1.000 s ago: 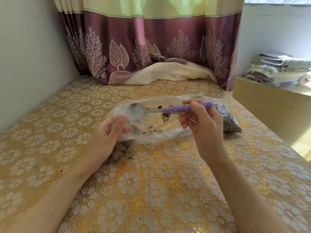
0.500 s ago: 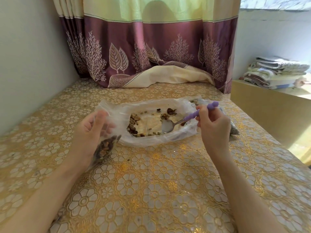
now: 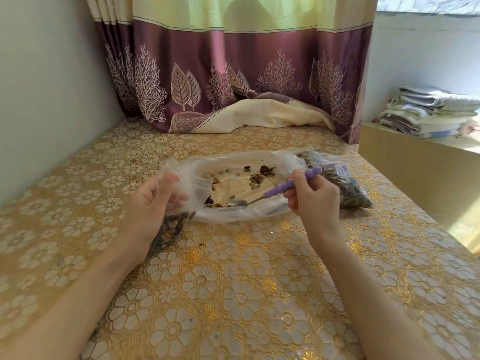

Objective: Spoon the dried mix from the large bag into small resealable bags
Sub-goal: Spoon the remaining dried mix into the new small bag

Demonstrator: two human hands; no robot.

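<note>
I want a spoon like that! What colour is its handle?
Purple. The spoon has a bumpy purple handle and a shiny metal bowl, clearest in the head view.

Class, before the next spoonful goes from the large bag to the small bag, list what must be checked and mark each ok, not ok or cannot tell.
1. Right hand grips the purple-handled spoon: ok.
2. Spoon bowl down in the large bag: ok.
3. Dried mix left to scoop: ok, though sparse.
4. Left hand holds the small bag: ok.
5. Small bag's mouth open: cannot tell.
6. Spoon loaded: cannot tell.
</note>
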